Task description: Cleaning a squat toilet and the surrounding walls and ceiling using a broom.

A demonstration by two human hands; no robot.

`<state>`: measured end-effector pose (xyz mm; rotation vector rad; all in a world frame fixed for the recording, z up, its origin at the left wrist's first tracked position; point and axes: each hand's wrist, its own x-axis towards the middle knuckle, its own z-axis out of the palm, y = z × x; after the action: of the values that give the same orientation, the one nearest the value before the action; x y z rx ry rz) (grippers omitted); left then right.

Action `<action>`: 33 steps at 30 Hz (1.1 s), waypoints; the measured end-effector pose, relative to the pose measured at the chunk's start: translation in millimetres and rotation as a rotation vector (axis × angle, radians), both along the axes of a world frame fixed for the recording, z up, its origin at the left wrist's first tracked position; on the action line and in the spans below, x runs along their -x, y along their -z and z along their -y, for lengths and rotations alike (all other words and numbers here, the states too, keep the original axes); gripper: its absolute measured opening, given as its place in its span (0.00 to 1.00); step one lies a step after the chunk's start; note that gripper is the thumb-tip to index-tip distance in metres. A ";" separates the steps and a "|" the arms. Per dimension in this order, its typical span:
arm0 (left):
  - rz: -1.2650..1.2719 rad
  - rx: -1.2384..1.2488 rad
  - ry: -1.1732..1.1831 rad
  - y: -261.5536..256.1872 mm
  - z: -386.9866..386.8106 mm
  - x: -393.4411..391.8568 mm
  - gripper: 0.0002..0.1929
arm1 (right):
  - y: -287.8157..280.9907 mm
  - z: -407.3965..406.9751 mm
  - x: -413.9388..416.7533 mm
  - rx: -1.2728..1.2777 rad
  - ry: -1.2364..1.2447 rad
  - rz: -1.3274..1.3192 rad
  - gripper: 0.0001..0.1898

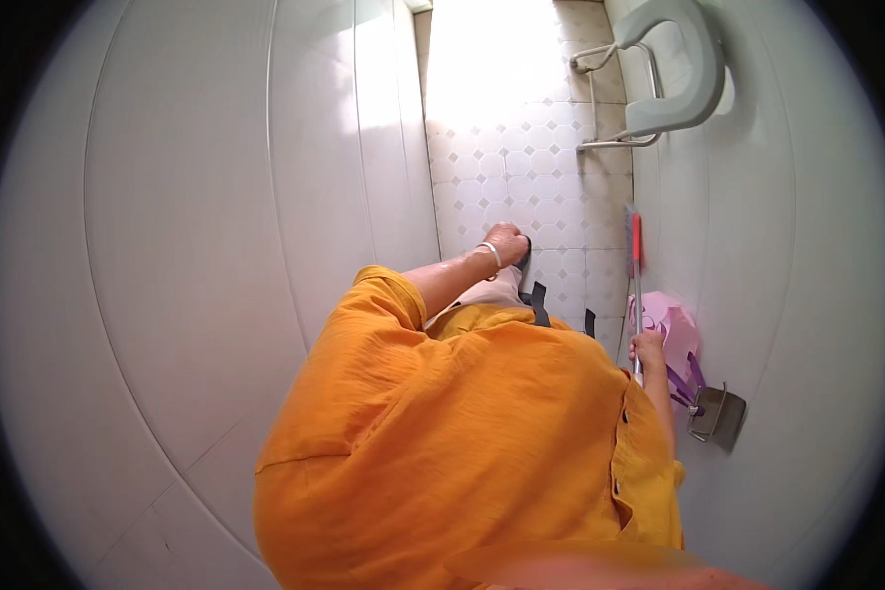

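My right hand [647, 348] is closed around the metal handle [638, 302] of a long-handled brush. The brush head [636, 237], red with grey bristles, is at the far end beside the right wall. My left hand [507, 242] hangs in front of my body with its fingers curled. A pale bracelet [493, 253] circles that wrist. Nothing shows in this hand, but its palm is hidden from the camera. Just past it, a dark shoe [525, 253] is partly visible on the floor.
A grey U-shaped seat on a metal-tube frame [678, 110] stands at the right wall. Nearer, a pink bag [675, 324] with purple handles hangs by a metal wall holder [719, 417]. Smooth panelled wall [192, 221] rises on the left. Bright light washes over the patterned floor [531, 177] ahead.
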<state>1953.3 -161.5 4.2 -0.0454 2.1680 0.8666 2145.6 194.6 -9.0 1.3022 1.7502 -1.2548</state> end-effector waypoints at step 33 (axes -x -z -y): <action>-0.485 0.071 0.582 -217.8 17.6 11.3 0.14 | -379.9 -7.4 57.1 -0.827 -1.432 -0.505 0.11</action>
<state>1942.1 -179.1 222.0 0.7939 2.4467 0.4887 2088.5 202.1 370.9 -0.2587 2.7831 0.0493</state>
